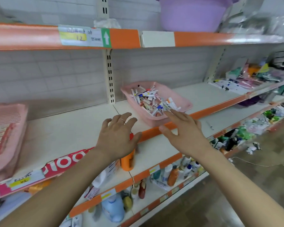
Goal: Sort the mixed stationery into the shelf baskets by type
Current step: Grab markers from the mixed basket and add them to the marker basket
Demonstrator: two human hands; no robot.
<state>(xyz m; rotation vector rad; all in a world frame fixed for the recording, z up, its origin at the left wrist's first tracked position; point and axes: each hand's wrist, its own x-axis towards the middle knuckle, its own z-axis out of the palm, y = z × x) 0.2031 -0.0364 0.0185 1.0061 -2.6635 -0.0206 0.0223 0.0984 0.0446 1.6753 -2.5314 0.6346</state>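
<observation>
**Pink basket of mixed stationery on the middle shelf, both hands open before it**

Pink plastic, shallow and rectangular, the basket sits askew on the white shelf, right of the slotted upright and close to the orange front edge. Inside lies a loose heap of stationery: mostly short white pens or markers with coloured caps and printed labels, jumbled at every angle. They are too small and tangled to count or to sort by type.

From the head view, the left hand hovers palm down over the shelf's front edge, fingers spread and holding nothing, with a thin ring on one finger. An orange bottle on the shelf below shows just under it. The right hand stretches forward with straight, parted fingers, its fingertips at the basket's near corner. Whether they touch the pens cannot be told. The two hands are apart, side by side.

Counted: one filled basket, two hands, and one stack of empty pink baskets at the far left of the same shelf, its number unclear. One purple tub stands on the shelf above.
</observation>
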